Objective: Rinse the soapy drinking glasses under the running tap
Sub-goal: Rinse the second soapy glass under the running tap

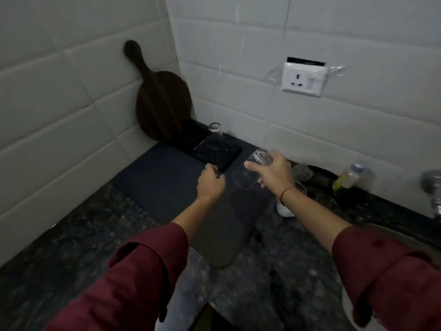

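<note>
The right hand [274, 173] is the one at work. Its fingers [253, 166] wrap a glass [247, 177] from the right, above the far right edge of the mat [155, 185]. The glass is tilted, mouth down and leftward, base up by the fingertips. The left hand [211, 181] is just beside it, curled at the near corner of the tray [230, 154]; whether it grips I cannot tell. The tap [430, 182] lies well apart, at the surface's right edge.

Dim, grainy light; the speckled dark stone worktop [71, 254] sinks into shadow, wall tiles curve at the edges, hands blur.
</note>
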A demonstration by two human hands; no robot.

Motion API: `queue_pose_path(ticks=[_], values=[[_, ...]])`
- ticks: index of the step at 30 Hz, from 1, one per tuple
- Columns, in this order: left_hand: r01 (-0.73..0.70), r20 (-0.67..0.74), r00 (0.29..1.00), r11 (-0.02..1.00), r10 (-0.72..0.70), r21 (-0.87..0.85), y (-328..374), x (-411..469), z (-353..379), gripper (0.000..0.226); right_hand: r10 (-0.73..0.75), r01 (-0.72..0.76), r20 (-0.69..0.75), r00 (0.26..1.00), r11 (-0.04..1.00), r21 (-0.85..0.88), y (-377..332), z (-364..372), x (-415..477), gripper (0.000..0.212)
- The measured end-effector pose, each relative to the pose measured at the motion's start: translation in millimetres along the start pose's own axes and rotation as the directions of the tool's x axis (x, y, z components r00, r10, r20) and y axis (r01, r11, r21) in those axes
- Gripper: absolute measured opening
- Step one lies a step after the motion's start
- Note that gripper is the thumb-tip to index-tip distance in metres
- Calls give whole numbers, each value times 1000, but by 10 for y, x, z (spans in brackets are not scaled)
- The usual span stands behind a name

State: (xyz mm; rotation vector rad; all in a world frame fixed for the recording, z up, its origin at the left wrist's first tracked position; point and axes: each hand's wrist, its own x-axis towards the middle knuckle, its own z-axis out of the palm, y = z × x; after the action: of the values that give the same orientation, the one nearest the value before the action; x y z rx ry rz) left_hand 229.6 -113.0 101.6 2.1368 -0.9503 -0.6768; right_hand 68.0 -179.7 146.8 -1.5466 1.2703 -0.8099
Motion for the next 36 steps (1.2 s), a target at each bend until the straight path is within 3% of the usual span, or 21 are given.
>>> queue_pose_path(ticks=[6,14,19,36], values=[[28,47,998,996,-32,86,-509,973,-399,18,-27,26,-14,1000,997,-70,-126,1035,898,50],[12,90,996,992,-23,126,-922,1608,-402,40,-137,144,48,989,969,-203,-108,1839,1679,47],[-32,80,997,975,15,221,-1127,1754,-322,44,-159,180,94,983,940,-291,66,2076,1973,62],[-79,150,988,953,36,292,-1280,1895,-98,58,-53,233,315,948,790,-567,175,2278,2405,59]])
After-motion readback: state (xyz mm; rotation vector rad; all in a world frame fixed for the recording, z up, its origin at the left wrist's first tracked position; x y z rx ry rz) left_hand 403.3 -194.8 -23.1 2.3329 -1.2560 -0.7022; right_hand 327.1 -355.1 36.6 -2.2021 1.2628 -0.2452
